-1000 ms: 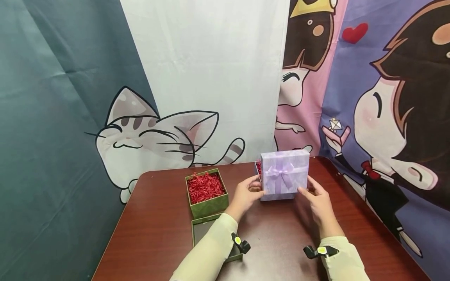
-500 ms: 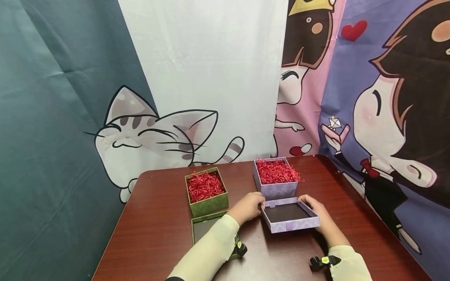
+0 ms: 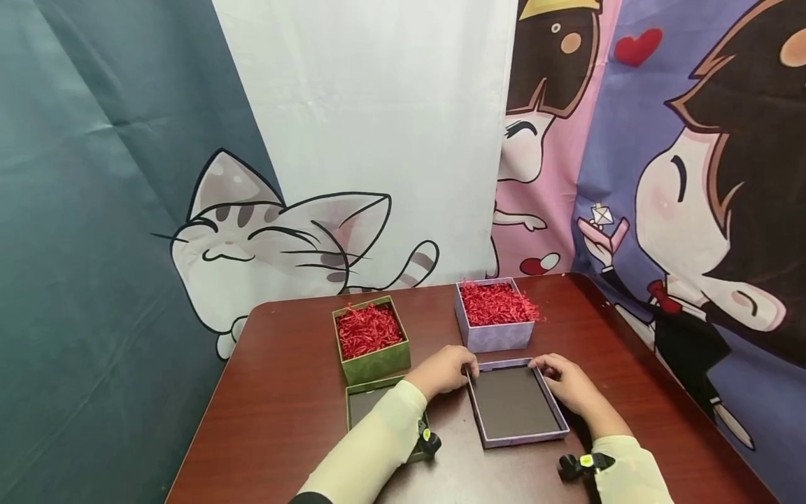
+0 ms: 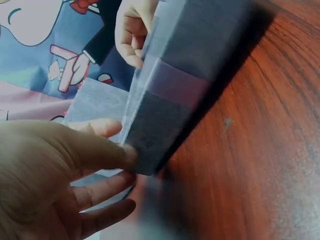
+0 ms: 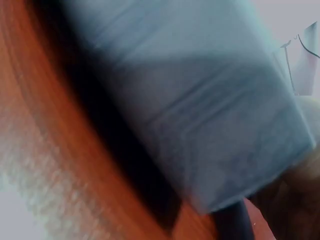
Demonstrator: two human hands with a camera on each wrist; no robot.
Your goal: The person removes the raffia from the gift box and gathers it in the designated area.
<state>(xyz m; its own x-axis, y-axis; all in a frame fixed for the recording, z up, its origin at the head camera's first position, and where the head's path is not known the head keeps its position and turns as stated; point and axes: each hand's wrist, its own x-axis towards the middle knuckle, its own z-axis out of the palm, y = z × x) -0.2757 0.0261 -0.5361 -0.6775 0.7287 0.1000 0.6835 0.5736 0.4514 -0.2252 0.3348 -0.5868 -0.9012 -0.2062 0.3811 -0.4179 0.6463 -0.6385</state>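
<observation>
The lilac box lid [image 3: 519, 402] lies inside up, its dark inner face showing, low over the table in front of the lilac box. My left hand [image 3: 448, 369] holds its far left corner; in the left wrist view the thumb [image 4: 110, 152] presses the outer wall near the corner. At the far right corner my right hand [image 3: 569, 383] grips the rim. The right wrist view is blurred and mostly filled by the lid's side wall [image 5: 210, 115]. Behind the lid stands the open lilac box [image 3: 499, 339], heaped with red paper shreds [image 3: 497, 303].
To the left, an open green box [image 3: 378, 364] also holds red paper shreds [image 3: 368, 329]. Its green lid [image 3: 368, 404] lies in front, partly covered by my left sleeve [image 3: 371, 448]. A printed curtain [image 3: 378, 140] hangs behind the brown table [image 3: 271, 420].
The lilac lid came off the box, turned over so its bow side faces down, and moved nearer, then lowered flat toward the table. Both hands moved with it.
</observation>
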